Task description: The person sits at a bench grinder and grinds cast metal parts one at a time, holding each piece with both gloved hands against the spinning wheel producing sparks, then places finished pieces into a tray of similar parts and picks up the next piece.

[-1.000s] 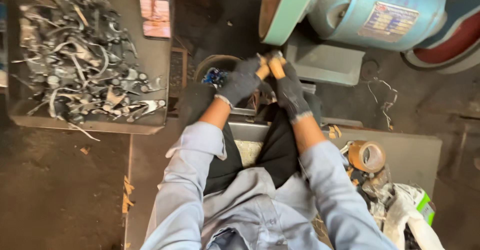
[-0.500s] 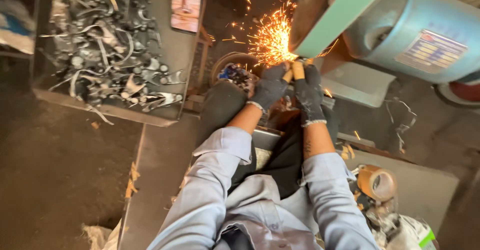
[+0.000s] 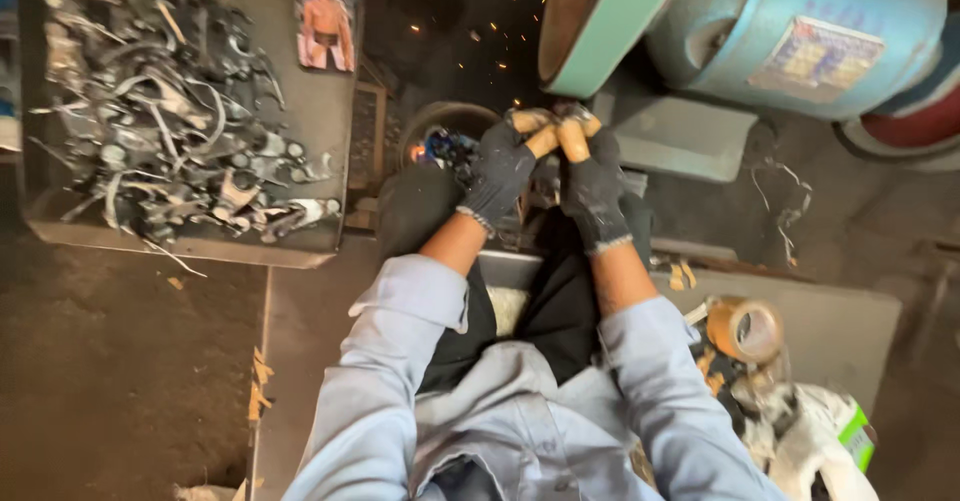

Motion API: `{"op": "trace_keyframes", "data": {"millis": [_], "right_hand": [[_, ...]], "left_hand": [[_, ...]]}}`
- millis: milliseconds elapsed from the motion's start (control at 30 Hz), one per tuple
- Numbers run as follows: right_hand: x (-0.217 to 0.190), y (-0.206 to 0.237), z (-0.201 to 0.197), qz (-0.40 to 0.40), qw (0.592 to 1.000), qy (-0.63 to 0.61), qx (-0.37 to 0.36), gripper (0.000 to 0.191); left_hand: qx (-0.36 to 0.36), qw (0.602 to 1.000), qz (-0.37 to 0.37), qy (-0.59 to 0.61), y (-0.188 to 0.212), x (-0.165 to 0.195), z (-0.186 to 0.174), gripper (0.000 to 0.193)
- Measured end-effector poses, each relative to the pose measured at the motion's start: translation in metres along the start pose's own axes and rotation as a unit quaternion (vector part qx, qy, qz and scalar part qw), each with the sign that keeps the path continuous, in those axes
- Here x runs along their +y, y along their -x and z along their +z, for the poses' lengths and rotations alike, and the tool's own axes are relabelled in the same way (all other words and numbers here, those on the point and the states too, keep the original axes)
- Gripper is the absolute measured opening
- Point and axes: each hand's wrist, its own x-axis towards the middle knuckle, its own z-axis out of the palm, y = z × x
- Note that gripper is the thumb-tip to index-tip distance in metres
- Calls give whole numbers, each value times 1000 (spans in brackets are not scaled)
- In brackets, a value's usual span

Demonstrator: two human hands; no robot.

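- The dense spray of sparks visible half a second ago at the grinding wheel (image 3: 570, 16) is reduced to a few scattered points of light in the dark space left of the wheel guard.
- Judgement: contact between workpiece and wheel is lighter or just broken; the grinding pass appears to be at a pause or ending, not at full pressure.
- The camera view has also shifted since then: the hands sit nearer the frame centre, and the wheel sits higher.
- The left hand (image 3: 500, 173), in a dark knitted glove, is closed around the workpiece (image 3: 548, 133); its fingers are curled tight, with tan protective sleeves over the fingertips.
- The right hand (image 3: 592, 183), gloved likewise, is closed on the same workpiece from the other side; its tan-capped fingers (image 3: 574, 141) press against those of the left hand.
- The workpiece is small and mostly hidden between the two sets of fingertips; its shape cannot be determined. It lies just below the lower rim of the green wheel guard, near but not clearly touching the wheel.
- The blue motor housing (image 3: 800, 31) stands to the right of the wheel.
- A tray (image 3: 330, 161) of grey metal parts (image 3: 160, 121) lies well apart to the left of the hands.
- A roll of brown tape (image 3: 745, 329) lies near the right elbow.
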Motion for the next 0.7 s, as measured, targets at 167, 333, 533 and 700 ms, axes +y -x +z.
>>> {"op": "trace_keyframes", "data": {"millis": [167, 333, 533, 700], "right_hand": [[7, -20, -9, 34, 975, 221, 11, 30], [15, -27, -11, 71, 995, 66, 2, 26], [33, -32, -14, 66, 995, -65, -36, 28], [49, -40, -28, 109, 992, -48, 49, 29]], "left_hand": [[127, 929, -230, 261, 17, -32, 39, 38], [101, 985, 43, 134, 1, -42, 25, 34], [58, 994, 85, -31, -21, -39, -7, 19], [86, 984, 61, -146, -33, -39, 0, 17]]}}
